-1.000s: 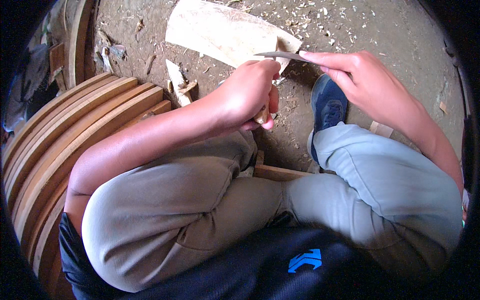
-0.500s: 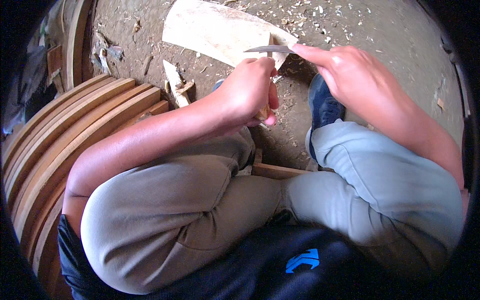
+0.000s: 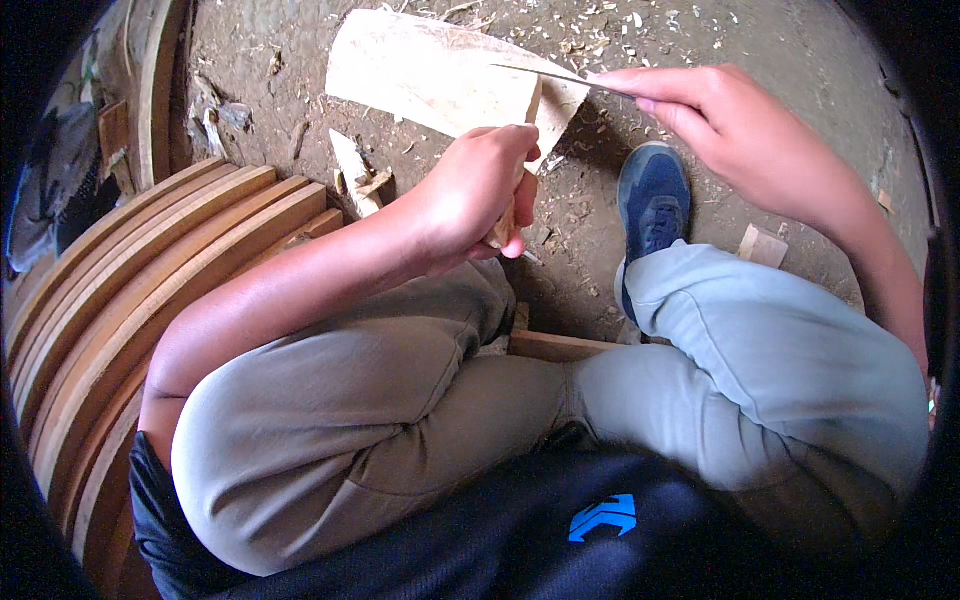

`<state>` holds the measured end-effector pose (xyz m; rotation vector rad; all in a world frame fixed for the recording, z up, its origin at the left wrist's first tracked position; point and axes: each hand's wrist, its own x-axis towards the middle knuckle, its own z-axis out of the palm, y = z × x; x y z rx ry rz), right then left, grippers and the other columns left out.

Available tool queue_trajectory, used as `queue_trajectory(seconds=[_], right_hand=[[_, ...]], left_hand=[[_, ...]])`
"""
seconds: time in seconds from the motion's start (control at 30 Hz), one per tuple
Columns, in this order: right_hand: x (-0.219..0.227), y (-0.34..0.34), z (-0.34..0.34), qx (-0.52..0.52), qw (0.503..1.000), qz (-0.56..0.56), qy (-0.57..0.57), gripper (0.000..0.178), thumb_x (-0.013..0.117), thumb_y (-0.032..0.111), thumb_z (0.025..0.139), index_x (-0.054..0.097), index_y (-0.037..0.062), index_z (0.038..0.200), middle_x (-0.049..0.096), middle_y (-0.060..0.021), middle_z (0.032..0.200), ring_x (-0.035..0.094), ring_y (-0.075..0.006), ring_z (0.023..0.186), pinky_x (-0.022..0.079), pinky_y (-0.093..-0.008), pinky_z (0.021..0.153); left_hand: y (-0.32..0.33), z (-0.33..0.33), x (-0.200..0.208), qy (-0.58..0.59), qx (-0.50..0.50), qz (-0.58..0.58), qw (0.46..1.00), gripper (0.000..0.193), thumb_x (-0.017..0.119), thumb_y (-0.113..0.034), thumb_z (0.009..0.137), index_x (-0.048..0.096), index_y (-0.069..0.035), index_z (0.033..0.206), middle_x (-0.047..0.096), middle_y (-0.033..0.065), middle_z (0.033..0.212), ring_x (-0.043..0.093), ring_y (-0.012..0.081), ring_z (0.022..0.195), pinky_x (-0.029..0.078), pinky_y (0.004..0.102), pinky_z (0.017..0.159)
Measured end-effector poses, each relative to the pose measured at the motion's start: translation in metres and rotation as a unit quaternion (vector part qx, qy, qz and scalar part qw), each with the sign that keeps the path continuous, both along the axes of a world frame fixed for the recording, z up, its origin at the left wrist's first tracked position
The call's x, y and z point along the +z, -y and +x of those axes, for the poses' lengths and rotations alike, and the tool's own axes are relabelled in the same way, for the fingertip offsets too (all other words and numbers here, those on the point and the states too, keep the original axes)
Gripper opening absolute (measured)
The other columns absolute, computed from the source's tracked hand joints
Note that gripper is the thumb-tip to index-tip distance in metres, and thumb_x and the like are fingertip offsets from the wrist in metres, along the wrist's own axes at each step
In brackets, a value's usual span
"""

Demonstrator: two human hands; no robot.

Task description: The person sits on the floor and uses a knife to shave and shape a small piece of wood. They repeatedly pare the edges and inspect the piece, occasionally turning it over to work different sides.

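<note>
My left hand [image 3: 470,190] is closed round a narrow stick of pale wood [image 3: 534,105], whose far end sticks out past the thumb and whose near end shows below the fingers. My right hand [image 3: 700,105] grips a knife [image 3: 570,77] with a thin dark blade pointing left. The blade passes at the far tip of the stick; I cannot tell whether it touches. The knife's handle is hidden in my right fingers. Beyond both, a broad, pale wooden slab [image 3: 410,65] lies on the ground behind the stick.
Curved wooden strips [image 3: 150,270] are stacked at the left. Split wood scraps [image 3: 355,170] and shavings [image 3: 600,45] lie on the earth floor [image 3: 270,110]. My blue shoe [image 3: 653,190] stands below the right hand, with a small wood block [image 3: 763,246] beside my right leg.
The knife has moved away from me, from across the stick to its far tip, and its blade has tilted. My left hand has shifted slightly left and nearer to me.
</note>
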<state>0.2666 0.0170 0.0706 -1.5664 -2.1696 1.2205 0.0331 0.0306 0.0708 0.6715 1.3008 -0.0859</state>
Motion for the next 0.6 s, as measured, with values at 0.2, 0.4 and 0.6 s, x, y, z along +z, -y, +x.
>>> queue_trajectory(seconds=[0.2,0.4,0.6], right_hand=[[-0.001,0.006,0.001,0.014,0.999,-0.026,0.043,0.028,0.055,0.012,0.091,0.066,0.0074,0.117,0.068,-0.0206,0.101,0.066,-0.0372,0.093,0.052,-0.0419,0.083],[0.012,0.009,-0.004,0.021,0.996,-0.034,0.076,0.028,0.057,0.011,0.089,0.067,0.008,0.115,0.068,-0.02,0.1,0.065,-0.0379,0.093,0.052,-0.0444,0.081],[0.006,0.013,-0.004,0.023,0.998,0.02,0.057,0.029,0.056,0.007,0.088,0.067,0.0079,0.115,0.067,-0.0214,0.099,0.065,-0.0377,0.094,0.051,-0.0434,0.083]], left_hand=[[0.0,0.003,-0.001,0.006,-0.008,-0.007,1.0,0.027,0.045,-0.034,0.095,0.053,-0.01,0.103,0.049,0.0049,0.061,0.047,0.0154,0.038,0.031,0.0281,0.031],[0.001,0.007,-0.002,0.004,-0.006,0.001,1.0,0.027,0.045,-0.033,0.096,0.053,-0.008,0.102,0.048,0.0056,0.061,0.046,0.0157,0.038,0.032,0.028,0.031],[0.001,0.009,-0.003,-0.001,0.011,0.013,1.0,0.027,0.044,-0.029,0.097,0.052,-0.004,0.097,0.047,0.0057,0.062,0.047,0.0157,0.044,0.036,0.0286,0.036]])
